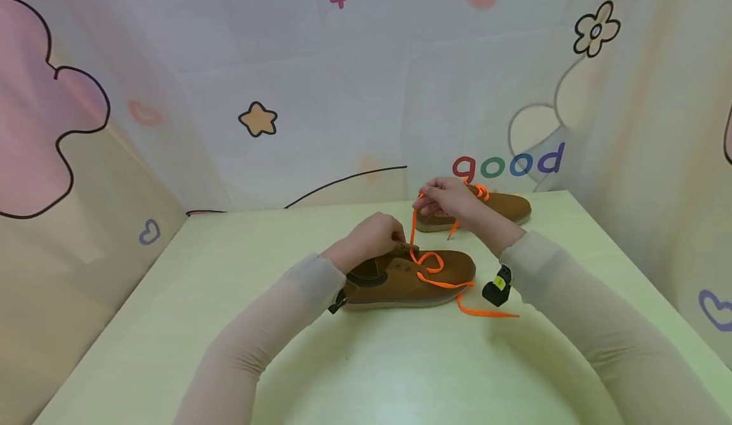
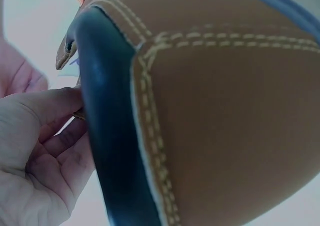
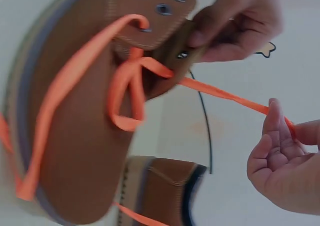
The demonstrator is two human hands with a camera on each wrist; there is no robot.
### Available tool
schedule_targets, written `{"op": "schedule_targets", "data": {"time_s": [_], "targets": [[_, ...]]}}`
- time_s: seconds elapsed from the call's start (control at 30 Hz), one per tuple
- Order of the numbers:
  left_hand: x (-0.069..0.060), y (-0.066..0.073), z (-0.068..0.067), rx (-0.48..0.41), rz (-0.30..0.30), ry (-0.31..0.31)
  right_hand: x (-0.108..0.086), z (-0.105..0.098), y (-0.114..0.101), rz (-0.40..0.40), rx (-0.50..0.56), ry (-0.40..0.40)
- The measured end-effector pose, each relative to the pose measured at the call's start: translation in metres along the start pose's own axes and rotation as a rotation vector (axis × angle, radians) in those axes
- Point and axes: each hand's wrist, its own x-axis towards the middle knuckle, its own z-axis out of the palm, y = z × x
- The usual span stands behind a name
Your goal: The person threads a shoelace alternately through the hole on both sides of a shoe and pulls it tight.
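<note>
A brown shoe (image 1: 394, 288) stands on the table with its toe to the right. My left hand (image 1: 375, 237) pinches the far eyelet flap (image 3: 175, 60) of this shoe, beside the opening. Above and behind it, my right hand (image 1: 448, 197) pinches an orange shoelace (image 3: 225, 94) and draws it taut from that flap. A small loop of lace lies over the tongue area. The other lace end hangs over the near side and trails onto the table. In the left wrist view, the dark padded collar (image 2: 107, 110) partly hides the left fingers.
A second brown shoe (image 1: 509, 206) with orange laces stands behind, partly covered by my right hand. The pale table (image 1: 171, 323) meets a printed curtain (image 1: 343, 94) at the back. Black wrist cameras (image 1: 497, 287) sit on the sleeves.
</note>
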Motion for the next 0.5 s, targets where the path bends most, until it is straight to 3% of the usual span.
{"op": "schedule_targets", "data": {"time_s": [0.27, 0.5], "targets": [[-0.001, 0.000, 0.011, -0.016, 0.012, -0.011, 0.000, -0.011, -0.027, -0.028, -0.073, 0.088], [-0.001, -0.002, 0.003, -0.003, 0.014, -0.010, 0.006, -0.014, -0.050, -0.125, -0.156, 0.162]]}}
